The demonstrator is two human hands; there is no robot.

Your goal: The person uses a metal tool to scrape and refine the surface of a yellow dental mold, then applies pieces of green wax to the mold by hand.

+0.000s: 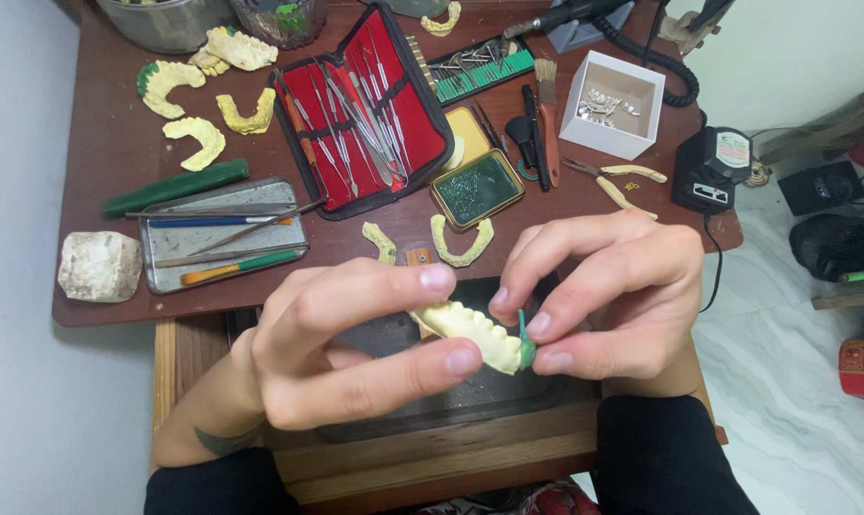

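View from above of two bare hands working over a dark brown wooden table (107, 162), in the lower middle of the frame. The left hand (346, 343) pinches a pale yellow dental cast (470, 334) between thumb and forefinger, gripping its left end; the right hand (603, 296) grips the cast's right end with thumb and fingers, where a small piece of green wax (525, 345) sits against the plaster. The cast hangs in the air above a dark tray (403, 334) set in a wooden drawer frame just below the table's front edge, so the hands have open room beneath them but sit close to that edge. Just above the hands, near the table's front edge, lie two small yellow arch-shaped casts (460, 246). Upper middle of the frame holds an open red instrument case (365, 105) full of metal tools, with a green-lined tin (477, 187) just beside its lower right corner. To the left, a grey metal tray (222, 234) holds several hand tools, a green wax stick (176, 187) lies above it, and a rough white plaster block (99, 266) sits at the table's left front corner, near the edge. Four more yellow casts (195, 95) cluster in the upper left. In the upper right, a white open box (611, 105) holds small metal parts, and a black device (710, 170) sits at the table's right edge. Pale tiled floor shows to the right of the table
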